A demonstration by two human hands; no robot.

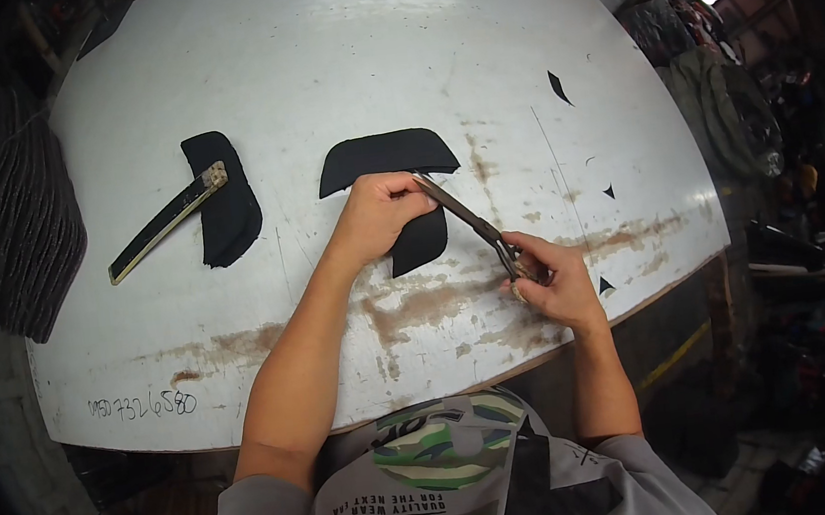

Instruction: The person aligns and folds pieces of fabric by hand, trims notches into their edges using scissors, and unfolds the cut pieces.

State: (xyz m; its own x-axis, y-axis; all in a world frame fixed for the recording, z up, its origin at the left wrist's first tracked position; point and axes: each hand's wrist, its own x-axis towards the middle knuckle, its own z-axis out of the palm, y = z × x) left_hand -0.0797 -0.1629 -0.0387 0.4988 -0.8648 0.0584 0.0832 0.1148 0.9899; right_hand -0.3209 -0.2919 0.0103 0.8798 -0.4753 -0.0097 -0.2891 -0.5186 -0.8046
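Note:
Black fabric piece (421,243) is pinched between the fingers of my left hand (378,216) and hangs over the white tabletop, partly covered by that hand. My right hand (555,278) grips a pair of dark scissors (465,214) by the handles. Their blades point up and left, with the tips at my left fingertips along the fabric's upper edge. Just beyond lies a flat black piece with rounded corners (387,155). Whether the blades are parted is too small to make out.
To the left, a long dark strip with a pale edge (163,225) rests across a stack of black fabric (231,221). Small black scraps (559,88) are scattered on the right of the stained white table (313,77). Dark ribbed material (21,218) hangs beyond its left edge.

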